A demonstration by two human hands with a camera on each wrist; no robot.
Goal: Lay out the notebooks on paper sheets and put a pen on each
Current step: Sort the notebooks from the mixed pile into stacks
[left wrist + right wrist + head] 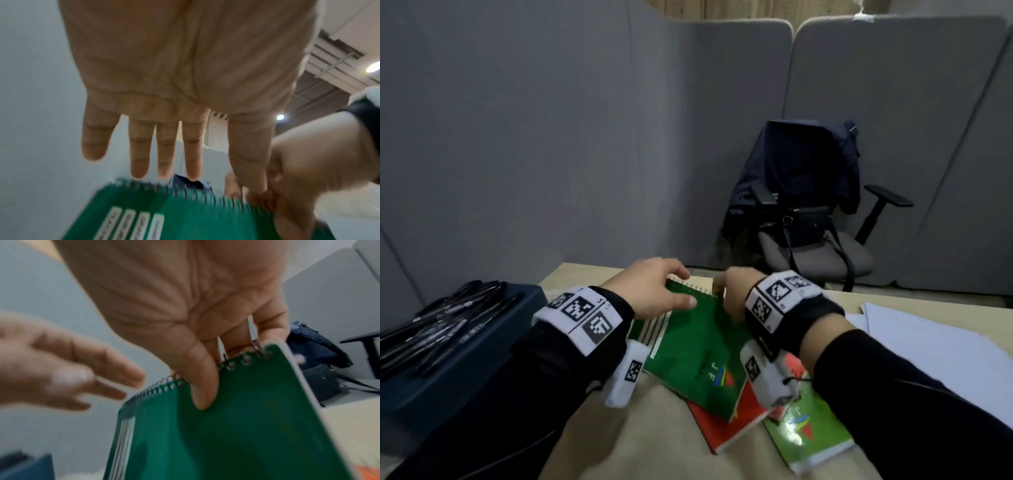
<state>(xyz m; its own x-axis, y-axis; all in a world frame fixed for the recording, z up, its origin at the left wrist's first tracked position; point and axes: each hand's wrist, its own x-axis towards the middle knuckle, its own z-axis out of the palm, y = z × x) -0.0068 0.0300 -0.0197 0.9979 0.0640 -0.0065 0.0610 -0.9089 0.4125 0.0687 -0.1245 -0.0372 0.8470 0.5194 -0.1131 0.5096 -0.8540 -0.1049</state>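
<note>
A dark green spiral notebook (pixel 695 349) tops a loose pile that also holds a red notebook (pixel 736 414) and a light green notebook (pixel 808 431). My right hand (pixel 729 291) pinches the dark green notebook (pixel 236 426) at its spiral edge, thumb on the cover and fingers behind, and tilts that end up. My left hand (pixel 654 287) hovers over the same spiral edge with straight fingers (pixel 164 154) and holds nothing; the notebook (pixel 185 216) lies just below them. Black pens (pixel 438 329) lie on a dark blue box (pixel 482 370) at the left. White paper sheets (pixel 928 346) lie at the right.
The beige table (pixel 654 445) ends at a far edge just beyond my hands. Grey partition panels (pixel 551 137) close off the back. An office chair (pixel 825 253) with a dark jacket and a black bag stands behind the table at the right.
</note>
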